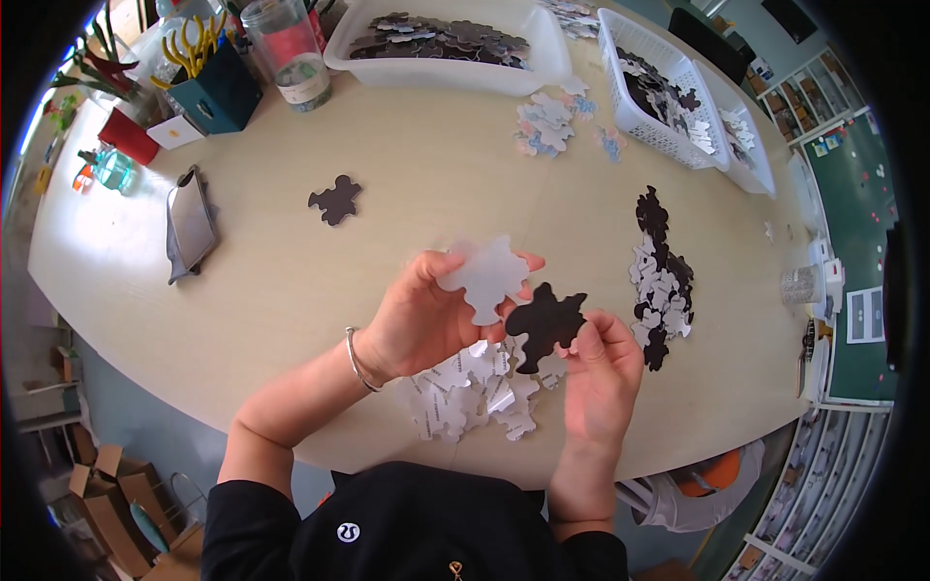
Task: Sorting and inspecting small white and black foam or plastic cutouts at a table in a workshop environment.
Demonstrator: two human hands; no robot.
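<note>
Over the middle of the table, my left hand (pixel 412 315) is closed on a whitish, wavy-edged flat piece (pixel 487 278). My right hand (pixel 603 373) pinches a black puzzle-shaped piece (pixel 547 324) by its right edge. The two pieces are close together, the black one lower and to the right; I cannot tell whether they touch. Below my hands lies a loose heap of white printed backing pieces (pixel 446 392), partly hidden by them. To the right, a long pile of black and white pieces (pixel 661 281) runs away from me. A single black piece (pixel 336 200) lies at the left.
A white tub (pixel 450 76) and a white perforated basket (pixel 659 121) hold many pieces at the far side. Pastel pieces (pixel 544 126) lie before them. A phone-like grey object (pixel 192 223), a dark blue holder (pixel 218 92) and a clear jar (pixel 302 82) stand left.
</note>
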